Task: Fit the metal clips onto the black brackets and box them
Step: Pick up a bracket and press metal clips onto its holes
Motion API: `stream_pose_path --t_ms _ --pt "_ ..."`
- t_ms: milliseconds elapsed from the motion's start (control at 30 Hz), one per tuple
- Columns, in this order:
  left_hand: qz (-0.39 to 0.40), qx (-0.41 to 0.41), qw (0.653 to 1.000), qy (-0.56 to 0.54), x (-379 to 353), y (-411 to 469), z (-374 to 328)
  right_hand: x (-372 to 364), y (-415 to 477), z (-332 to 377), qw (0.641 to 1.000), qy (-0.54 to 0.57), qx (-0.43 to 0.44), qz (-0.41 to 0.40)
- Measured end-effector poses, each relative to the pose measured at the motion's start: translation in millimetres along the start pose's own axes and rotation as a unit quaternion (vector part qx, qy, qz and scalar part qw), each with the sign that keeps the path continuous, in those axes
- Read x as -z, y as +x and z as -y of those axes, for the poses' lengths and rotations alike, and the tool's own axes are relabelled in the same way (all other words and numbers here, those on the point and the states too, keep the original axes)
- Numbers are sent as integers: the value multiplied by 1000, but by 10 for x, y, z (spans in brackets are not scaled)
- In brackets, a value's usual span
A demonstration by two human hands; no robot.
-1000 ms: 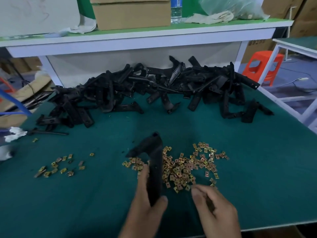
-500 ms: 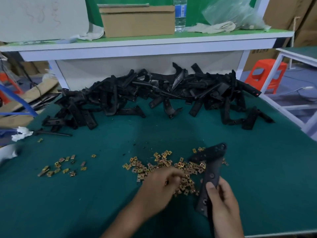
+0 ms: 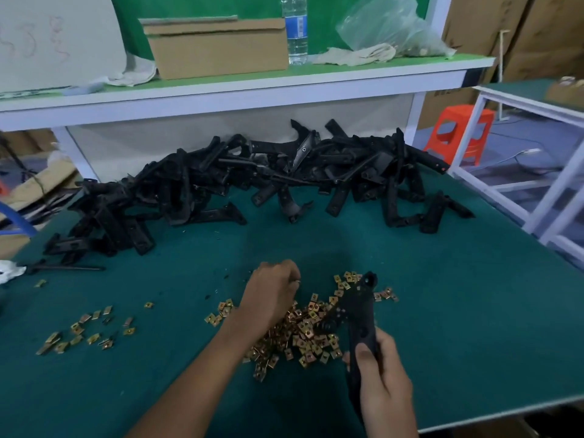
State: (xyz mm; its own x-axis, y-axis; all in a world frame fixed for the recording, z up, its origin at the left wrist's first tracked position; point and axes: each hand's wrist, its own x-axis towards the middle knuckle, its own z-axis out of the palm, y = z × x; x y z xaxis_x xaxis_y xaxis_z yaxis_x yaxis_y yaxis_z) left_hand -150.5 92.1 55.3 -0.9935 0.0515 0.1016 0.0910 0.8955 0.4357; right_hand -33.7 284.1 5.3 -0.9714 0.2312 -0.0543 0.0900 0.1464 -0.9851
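Right hand point(image 3: 384, 384) grips the black bracket point(image 3: 358, 314) by its lower end, tip above the clip pile point(image 3: 303, 333). Left hand point(image 3: 271, 295) curls fingers into the pile; any catch is hidden.

The worktop point(image 3: 458, 311) is covered in a dark green matt sheet, faintly textured. On it lies a heap of black brackets point(image 3: 252, 178) in what looks like dull, matt plastic. A single bracket point(image 3: 360, 314) nearer the front has the same finish. The metal clips point(image 3: 303, 336) are brass-coloured and glint. On the white painted shelf point(image 3: 252, 90) behind are a plain brown cardboard box point(image 3: 218, 49), a clear plastic bottle point(image 3: 297, 36), a crinkled glossy plastic bag point(image 3: 388, 23) and an off-white cloth point(image 3: 357, 55).
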Motion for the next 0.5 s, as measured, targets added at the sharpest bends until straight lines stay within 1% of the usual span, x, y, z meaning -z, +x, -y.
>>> stream_pose_path --t_ms 67,133,233,300,400,500 --pt "0 26 993 -115 104 -106 -35 15 -2 23 1000 -10 1 13" --pt "6 32 979 -201 197 -257 -65 22 -17 36 999 -27 13 28" --pt "11 31 948 -315 320 -537 -119 30 -35 53 998 -46 34 39" --pt "9 50 924 -379 361 -685 -137 26 -40 55 997 -53 42 47" --pt "-15 105 885 -453 373 -850 -200 21 -46 46 995 -65 56 58" --pt "-5 124 847 -516 354 -962 -293 -2 -60 49 992 -78 69 65"
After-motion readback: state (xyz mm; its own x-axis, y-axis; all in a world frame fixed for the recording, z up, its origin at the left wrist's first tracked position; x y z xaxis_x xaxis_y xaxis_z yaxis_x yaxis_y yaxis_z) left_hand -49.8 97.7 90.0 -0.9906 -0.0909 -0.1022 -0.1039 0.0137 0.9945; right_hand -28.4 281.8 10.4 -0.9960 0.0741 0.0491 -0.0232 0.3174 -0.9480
